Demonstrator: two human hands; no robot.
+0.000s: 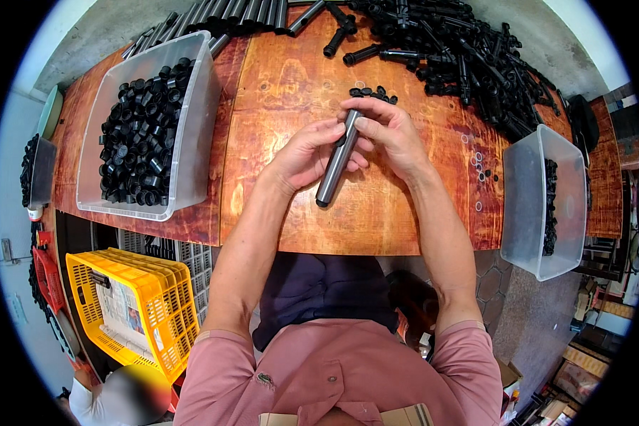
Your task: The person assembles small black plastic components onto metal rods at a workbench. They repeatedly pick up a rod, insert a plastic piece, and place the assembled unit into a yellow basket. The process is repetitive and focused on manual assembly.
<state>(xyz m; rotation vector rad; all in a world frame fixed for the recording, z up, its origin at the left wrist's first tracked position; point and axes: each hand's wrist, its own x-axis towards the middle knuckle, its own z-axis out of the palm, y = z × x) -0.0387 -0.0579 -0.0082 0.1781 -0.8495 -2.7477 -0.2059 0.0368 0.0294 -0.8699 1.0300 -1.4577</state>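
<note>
Pinching one grey tube (336, 167), two hands (307, 152) (394, 138) hover over one wooden table (277, 78).

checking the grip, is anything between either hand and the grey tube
Nothing visible: the left hand and right hand both touch the grey tube directly. The small black pieces lie beyond its upper end on the wooden table, not in between.

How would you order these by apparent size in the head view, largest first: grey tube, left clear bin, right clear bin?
1. Left clear bin
2. Right clear bin
3. Grey tube, partly covered

Nearness to the camera leaves real sizes unsure.
</note>
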